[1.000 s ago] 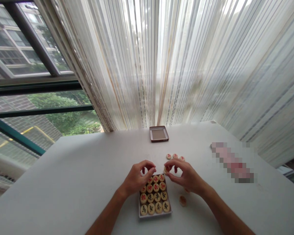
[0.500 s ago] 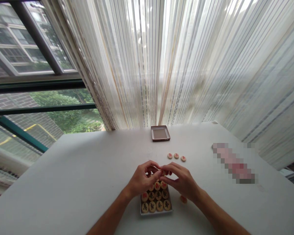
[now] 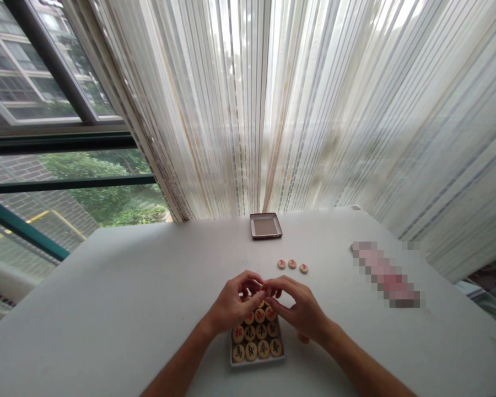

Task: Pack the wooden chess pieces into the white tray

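Over the far end of a box (image 3: 258, 364), my left hand (image 3: 233, 302) and my right hand (image 3: 306, 306) meet with fingertips pinched on one round wooden Chinese chess piece (image 3: 267, 289). Fingers partly cover it. Rows of black- and red-marked pieces (image 3: 261, 332) fill the near part of the box; my hands hide the far rows. Three red-marked pieces (image 3: 292, 264) lie in a line on the table beyond my right hand. Another piece (image 3: 303, 338) rests right of the box, partly hidden by my right wrist.
An open box lid (image 3: 266, 237) lies near the back edge of the white table (image 3: 149, 286). A blurred-out pinkish long object (image 3: 384, 273) lies at the right. Striped curtains (image 3: 240, 110) hang behind the table, with a window at the left.
The view has turned slightly, so most things sit a little further left. Both hands keep their pinch on the chess piece, and my right wrist covers more of the loose piece beside the box.
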The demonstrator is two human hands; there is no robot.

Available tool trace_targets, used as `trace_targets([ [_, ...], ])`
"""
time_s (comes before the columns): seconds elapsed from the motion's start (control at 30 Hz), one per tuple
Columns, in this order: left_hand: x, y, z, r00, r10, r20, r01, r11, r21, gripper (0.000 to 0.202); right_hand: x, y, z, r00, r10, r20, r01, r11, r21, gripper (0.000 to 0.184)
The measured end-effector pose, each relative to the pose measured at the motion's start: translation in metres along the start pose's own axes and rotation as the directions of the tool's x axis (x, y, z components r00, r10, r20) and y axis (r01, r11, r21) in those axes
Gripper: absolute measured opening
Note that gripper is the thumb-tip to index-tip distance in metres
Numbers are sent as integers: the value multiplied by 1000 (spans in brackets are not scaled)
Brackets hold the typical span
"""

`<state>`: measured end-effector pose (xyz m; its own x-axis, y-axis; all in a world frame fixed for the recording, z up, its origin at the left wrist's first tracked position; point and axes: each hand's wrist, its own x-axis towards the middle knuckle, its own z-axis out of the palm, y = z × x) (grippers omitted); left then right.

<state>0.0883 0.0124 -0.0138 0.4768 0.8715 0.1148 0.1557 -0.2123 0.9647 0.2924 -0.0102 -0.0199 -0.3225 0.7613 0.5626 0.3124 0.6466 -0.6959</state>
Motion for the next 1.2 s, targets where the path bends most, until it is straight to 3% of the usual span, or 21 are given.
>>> trace_targets([
  [0.27,2,1,1,998,-6,-68,9,999,49,24,-2,4,4,1000,3,6,-3,1000,14,27],
  [0.67,0,4,-6,999,30,36,-31,999,17,26,0,-1,1,994,106,12,-106,989,105,25],
  [0.93,4,3,-24,997,74,-3,-71,962,262,20,1,7,0,952,306,16,-288,875,389,18],
  [1.03,3,-3,-35,998,49,46,-62,933,354,24,2,10,0,933,356,48,-341,837,427,18],
  [1.2,1,-12,-44,980,-25,199,-49,932,359,43,3,7,-4,921,378,97,-385,836,391,16],
])
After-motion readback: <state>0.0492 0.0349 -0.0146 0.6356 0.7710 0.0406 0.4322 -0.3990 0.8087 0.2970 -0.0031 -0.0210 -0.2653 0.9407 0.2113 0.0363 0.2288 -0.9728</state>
